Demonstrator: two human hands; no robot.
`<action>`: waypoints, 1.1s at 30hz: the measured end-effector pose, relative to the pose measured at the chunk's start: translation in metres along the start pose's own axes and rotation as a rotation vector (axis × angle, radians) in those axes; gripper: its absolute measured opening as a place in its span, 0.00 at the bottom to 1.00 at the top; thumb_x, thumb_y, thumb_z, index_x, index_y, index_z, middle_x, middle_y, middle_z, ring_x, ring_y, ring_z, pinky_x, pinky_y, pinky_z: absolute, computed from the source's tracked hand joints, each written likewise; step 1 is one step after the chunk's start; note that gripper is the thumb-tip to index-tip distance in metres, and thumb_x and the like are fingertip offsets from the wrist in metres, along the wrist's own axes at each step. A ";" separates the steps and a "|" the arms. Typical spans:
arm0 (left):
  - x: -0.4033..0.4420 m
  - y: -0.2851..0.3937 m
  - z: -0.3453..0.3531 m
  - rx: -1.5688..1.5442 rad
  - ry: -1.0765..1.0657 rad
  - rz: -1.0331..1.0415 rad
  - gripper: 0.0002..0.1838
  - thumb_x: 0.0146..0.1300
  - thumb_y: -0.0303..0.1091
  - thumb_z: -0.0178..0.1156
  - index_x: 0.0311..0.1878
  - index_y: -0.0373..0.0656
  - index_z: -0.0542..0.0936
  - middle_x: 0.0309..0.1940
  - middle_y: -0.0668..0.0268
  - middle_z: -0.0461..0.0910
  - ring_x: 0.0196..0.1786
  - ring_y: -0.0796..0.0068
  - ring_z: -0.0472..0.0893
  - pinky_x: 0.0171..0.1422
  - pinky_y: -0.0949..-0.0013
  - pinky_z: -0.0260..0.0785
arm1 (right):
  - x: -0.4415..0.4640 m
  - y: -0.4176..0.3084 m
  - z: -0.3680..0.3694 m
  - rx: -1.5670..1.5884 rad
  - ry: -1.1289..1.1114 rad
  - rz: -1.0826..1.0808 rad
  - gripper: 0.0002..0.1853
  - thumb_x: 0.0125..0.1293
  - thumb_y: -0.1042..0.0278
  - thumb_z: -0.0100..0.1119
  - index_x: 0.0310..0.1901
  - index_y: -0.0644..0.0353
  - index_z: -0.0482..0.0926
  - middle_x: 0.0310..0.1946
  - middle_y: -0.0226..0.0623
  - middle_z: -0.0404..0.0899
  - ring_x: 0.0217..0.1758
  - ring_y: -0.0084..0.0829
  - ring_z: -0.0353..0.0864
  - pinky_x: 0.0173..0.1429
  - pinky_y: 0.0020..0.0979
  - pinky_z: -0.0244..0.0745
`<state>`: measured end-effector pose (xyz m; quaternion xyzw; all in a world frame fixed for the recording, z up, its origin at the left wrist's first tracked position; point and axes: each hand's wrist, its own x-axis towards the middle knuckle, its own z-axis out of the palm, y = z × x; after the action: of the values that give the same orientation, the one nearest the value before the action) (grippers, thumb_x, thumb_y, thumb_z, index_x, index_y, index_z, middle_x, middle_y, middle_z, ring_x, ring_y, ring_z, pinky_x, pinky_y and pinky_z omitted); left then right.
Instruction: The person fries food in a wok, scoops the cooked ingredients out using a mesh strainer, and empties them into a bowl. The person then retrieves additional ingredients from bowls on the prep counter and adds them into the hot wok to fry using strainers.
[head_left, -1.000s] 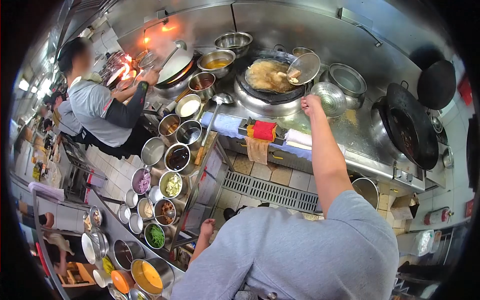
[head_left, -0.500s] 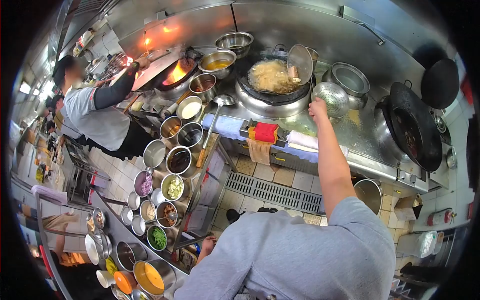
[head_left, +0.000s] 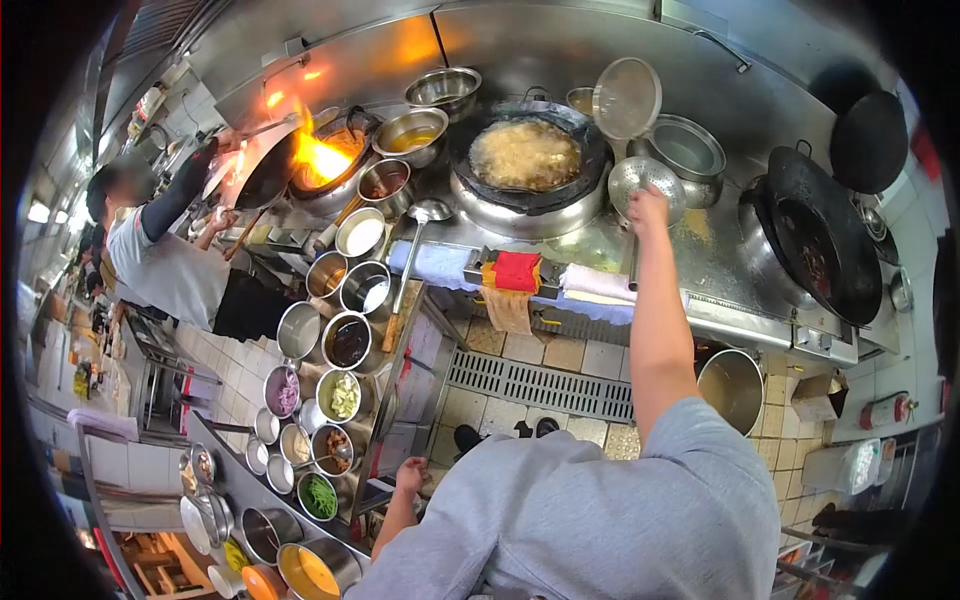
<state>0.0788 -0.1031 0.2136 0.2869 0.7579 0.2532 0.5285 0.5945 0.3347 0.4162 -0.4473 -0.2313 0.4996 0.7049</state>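
My right hand [head_left: 648,207] is closed on the handle of a round mesh strainer [head_left: 627,97]; much of that handle is hard to see. The strainer is held up to the right of the wok [head_left: 590,180], tilted with its face towards me. Pale food [head_left: 525,155] bubbles in oil inside the wok. A perforated skimmer [head_left: 630,178] lies on the stove right under my right hand, its handle pointing towards the front edge. My left hand [head_left: 411,474] hangs low beside the ingredient cart, fingers loosely curled, with nothing visible in them.
A steel pot [head_left: 690,145] stands right of the wok, and a dark wok [head_left: 850,250] farther right. Leftward are a ladle [head_left: 430,210], steel bowls and several ingredient containers [head_left: 350,340]. A co-worker [head_left: 165,240] tosses a flaming wok at left. Folded towels [head_left: 515,270] line the front edge.
The strainer has moved from over the wok to the right and upward; the brown food at its rim is no longer there. The co-worker's wok is lifted and flames have grown.
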 end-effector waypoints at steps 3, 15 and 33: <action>0.010 -0.005 -0.005 -0.320 -0.005 -0.075 0.07 0.51 0.22 0.45 0.35 0.41 0.69 0.23 0.70 0.67 0.23 0.79 0.67 0.28 0.73 0.66 | -0.011 -0.033 -0.060 -0.314 0.129 -0.264 0.24 0.49 0.79 0.46 0.52 0.62 0.64 0.25 0.38 0.74 0.20 0.23 0.71 0.21 0.24 0.65; -0.025 -0.019 -0.012 0.298 -0.057 -0.091 0.11 0.53 0.23 0.41 0.37 0.37 0.72 0.28 0.62 0.73 0.29 0.69 0.72 0.28 0.68 0.68 | -0.043 -0.106 -0.094 -1.431 0.494 -0.455 0.20 0.48 0.73 0.41 0.46 0.65 0.70 0.37 0.48 0.74 0.42 0.44 0.73 0.44 0.33 0.66; 0.016 -0.102 0.004 0.064 0.010 0.111 0.08 0.56 0.31 0.45 0.34 0.42 0.73 0.28 0.64 0.75 0.30 0.72 0.75 0.31 0.73 0.66 | -0.012 0.055 0.113 -0.342 0.146 0.007 0.19 0.45 0.83 0.35 0.42 0.63 0.66 0.16 0.35 0.60 0.09 0.23 0.54 0.09 0.25 0.45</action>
<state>0.0611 -0.1637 0.1315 0.3441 0.7511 0.2591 0.5003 0.4751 0.3742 0.4263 -0.5965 -0.2593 0.4218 0.6317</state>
